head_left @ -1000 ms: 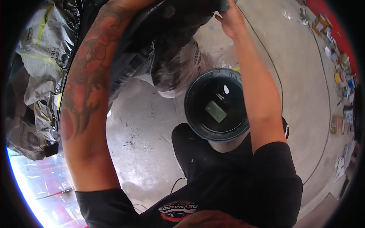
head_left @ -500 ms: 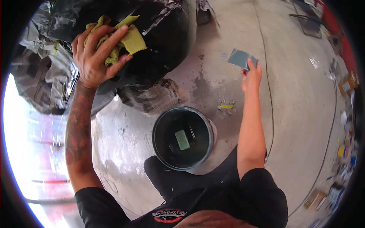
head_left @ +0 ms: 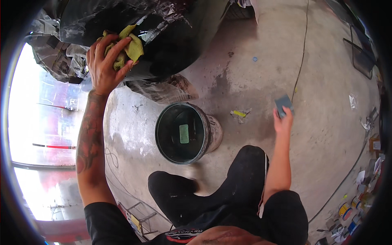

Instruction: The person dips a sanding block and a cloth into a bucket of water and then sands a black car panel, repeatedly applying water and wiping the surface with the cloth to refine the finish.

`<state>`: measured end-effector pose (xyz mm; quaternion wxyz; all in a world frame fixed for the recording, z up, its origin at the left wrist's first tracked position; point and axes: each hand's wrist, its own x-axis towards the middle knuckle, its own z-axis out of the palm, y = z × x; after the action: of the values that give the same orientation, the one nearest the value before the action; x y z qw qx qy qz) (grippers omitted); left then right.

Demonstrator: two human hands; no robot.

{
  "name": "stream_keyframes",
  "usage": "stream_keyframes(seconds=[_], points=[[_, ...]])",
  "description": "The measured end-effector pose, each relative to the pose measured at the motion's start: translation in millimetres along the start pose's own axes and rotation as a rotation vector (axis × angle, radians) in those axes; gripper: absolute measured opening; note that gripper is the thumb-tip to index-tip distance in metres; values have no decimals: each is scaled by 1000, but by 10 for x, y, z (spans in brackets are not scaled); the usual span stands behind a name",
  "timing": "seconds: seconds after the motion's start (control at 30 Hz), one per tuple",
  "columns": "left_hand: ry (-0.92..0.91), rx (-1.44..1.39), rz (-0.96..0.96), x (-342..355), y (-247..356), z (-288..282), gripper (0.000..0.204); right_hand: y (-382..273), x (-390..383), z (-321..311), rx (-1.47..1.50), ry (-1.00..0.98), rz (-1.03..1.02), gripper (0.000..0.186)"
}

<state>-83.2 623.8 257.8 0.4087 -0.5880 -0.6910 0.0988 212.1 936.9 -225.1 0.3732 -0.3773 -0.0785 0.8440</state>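
Note:
My left hand (head_left: 104, 65) is closed around a bunched yellow-green cloth (head_left: 134, 49), pressed against a glossy black car body panel (head_left: 171, 57) at the upper left. Pale smears and wet-looking streaks mark the panel. Out to the right, above the floor, my right hand (head_left: 283, 121) pinches a grey-blue sheet of sandpaper (head_left: 281, 104) between thumb and fingers, apart from the panel. Between my arms and in front of my knees stands a bucket (head_left: 213, 132) with dark liquid. Inside it shows a pale green rectangular block (head_left: 184, 134), perhaps a sponge.
Masking paper (head_left: 167, 90) hangs below the panel. A yellow scrap (head_left: 239, 113) and a blue disc (head_left: 255, 59) lie on the concrete floor (head_left: 253, 85). A cable (head_left: 303, 61) runs along it. Cans (head_left: 345, 211) and boxes line the right edge; a metal frame (head_left: 361, 57) stands upper right.
My right hand has moved down and to the right with the sandpaper, which now looks smaller and turned. The whole view has shifted. My left hand stays on the cloth against the panel.

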Motion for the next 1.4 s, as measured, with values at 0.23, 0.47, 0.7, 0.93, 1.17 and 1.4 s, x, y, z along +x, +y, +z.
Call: stream_keyframes(seconds=[0.23,0.47,0.7,0.93,1.17,1.4], points=[[185,-88,-8,-75,-47,141,45,-1034,-412,-1206,-184,248,-47,47],[345,-167,15,-274,-262,342,39,-1446,-484,614,-348,-142,-201,39],[359,-199,-83,-441,-228,438,42,-461,-437,1736,-580,-393,9,43],[218,-154,-76,-326,-150,89,31,354,-870,2772,-426,-445,54,45],[158,89,-73,423,194,33,39,-158,-737,2816,-651,-606,-103,53],[25,389,12,1699,746,215,51,-691,4,2765,-498,-545,-109,54]])
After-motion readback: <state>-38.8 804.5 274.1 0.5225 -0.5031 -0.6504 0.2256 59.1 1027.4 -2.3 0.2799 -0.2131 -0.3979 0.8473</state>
